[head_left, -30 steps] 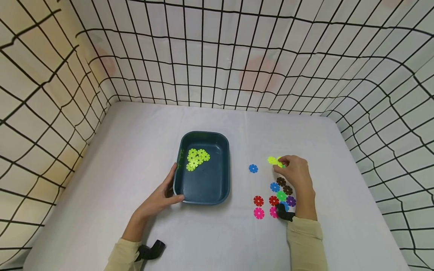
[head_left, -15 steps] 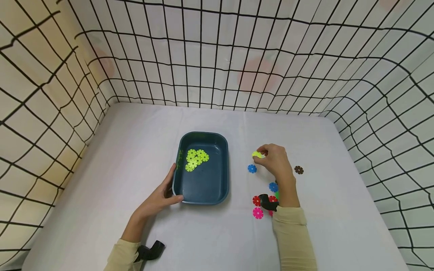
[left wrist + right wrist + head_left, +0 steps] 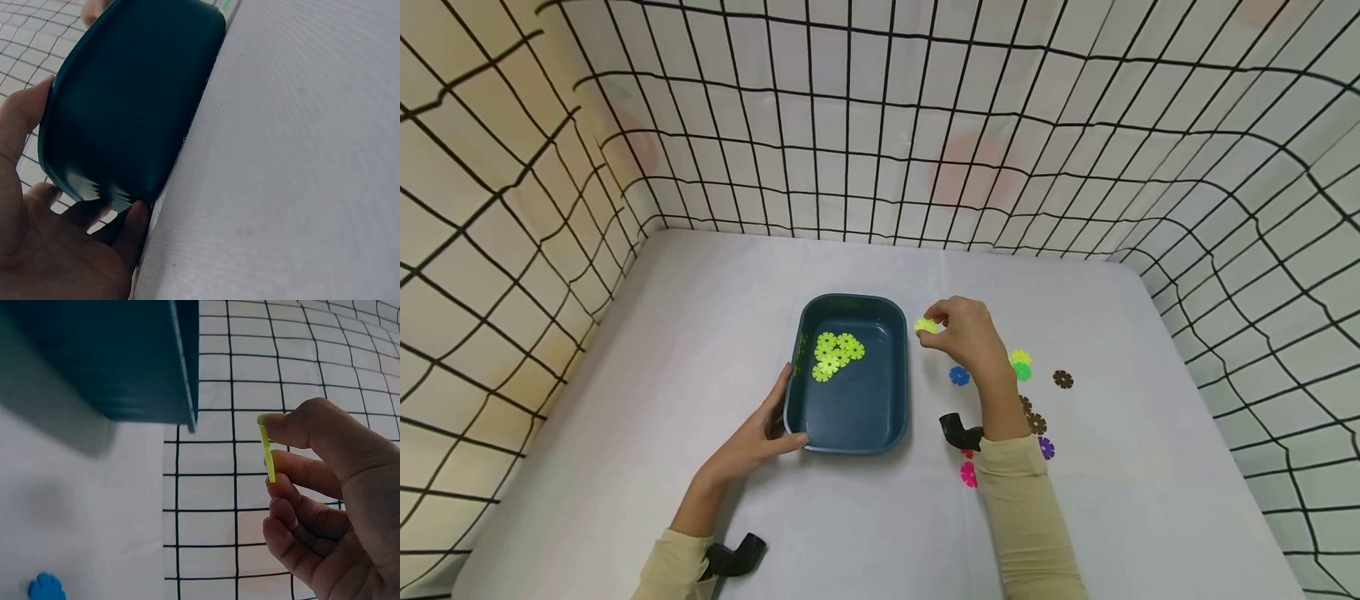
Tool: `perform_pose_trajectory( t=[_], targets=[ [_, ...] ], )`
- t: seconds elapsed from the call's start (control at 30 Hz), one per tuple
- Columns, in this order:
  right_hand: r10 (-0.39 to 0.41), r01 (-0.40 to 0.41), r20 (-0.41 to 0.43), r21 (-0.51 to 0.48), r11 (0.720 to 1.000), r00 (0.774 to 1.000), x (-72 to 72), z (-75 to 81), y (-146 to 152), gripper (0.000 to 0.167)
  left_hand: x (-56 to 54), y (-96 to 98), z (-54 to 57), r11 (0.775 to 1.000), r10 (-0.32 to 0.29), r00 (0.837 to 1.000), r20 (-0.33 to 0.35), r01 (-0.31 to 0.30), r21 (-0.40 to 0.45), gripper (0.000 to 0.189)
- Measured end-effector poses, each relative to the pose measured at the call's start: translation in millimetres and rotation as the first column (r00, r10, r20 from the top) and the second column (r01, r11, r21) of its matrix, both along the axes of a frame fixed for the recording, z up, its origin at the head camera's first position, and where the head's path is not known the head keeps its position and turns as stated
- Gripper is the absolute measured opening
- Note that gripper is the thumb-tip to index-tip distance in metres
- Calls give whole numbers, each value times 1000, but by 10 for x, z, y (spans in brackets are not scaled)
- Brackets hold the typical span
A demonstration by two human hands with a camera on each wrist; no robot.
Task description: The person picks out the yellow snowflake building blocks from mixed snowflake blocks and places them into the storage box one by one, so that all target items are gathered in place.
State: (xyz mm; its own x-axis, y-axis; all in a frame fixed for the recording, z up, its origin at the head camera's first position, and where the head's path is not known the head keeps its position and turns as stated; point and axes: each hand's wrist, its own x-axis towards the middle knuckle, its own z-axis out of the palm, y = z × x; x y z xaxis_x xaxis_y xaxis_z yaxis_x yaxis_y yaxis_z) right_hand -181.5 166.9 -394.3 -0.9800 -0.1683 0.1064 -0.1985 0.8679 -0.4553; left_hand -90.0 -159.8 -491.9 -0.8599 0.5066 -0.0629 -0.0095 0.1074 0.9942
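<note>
A dark teal plastic tub (image 3: 857, 417) stands on the white table, with several yellow-green snowflake discs (image 3: 837, 354) piled inside. My left hand (image 3: 752, 442) grips the tub's near left corner, fingers along the left wall and thumb at the front rim; the left wrist view shows that hand (image 3: 69, 244) against the outer wall (image 3: 125, 106). Just right of the tub's right rim, my right hand (image 3: 966, 333) pinches a yellow snowflake disc (image 3: 925, 326) between thumb and fingers. Seen edge-on in the right wrist view, this disc (image 3: 267, 453) is held above the table.
Right of the tub lie a blue disc (image 3: 959, 376), a yellow disc (image 3: 1020, 357), a green disc (image 3: 1022, 372), a lone brown disc (image 3: 1063, 379), a purple disc (image 3: 1047, 447) and a pink disc (image 3: 968, 474). The right arm covers others. Black wire mesh (image 3: 880, 150) surrounds the table.
My right hand has carried the yellow disc leftward from the loose discs to beside the tub. The left hand and tub have stayed in place.
</note>
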Motion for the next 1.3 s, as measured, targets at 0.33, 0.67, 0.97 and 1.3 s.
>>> perform_pose_trajectory(
  t=[0.33,0.67,0.97,1.3],
  targets=[
    [96,-96,-32,-6,995,995,-90,84,-285,28,18,8,-32,1000,-8,1000,-2,8,6,100],
    [142,-142,1,-13,990,990,-172,109,-534,28,10,6,-9,1000,-4,1000,2,4,5,100],
    [207,-206,24,-19,978,978,-207,129,-739,28,-11,-2,1,1000,6,1000,-3,-6,-8,99],
    [248,-247,75,-16,969,966,-191,25,-884,28,-7,9,16,1000,1,1000,4,-1,-6,99]
  ],
)
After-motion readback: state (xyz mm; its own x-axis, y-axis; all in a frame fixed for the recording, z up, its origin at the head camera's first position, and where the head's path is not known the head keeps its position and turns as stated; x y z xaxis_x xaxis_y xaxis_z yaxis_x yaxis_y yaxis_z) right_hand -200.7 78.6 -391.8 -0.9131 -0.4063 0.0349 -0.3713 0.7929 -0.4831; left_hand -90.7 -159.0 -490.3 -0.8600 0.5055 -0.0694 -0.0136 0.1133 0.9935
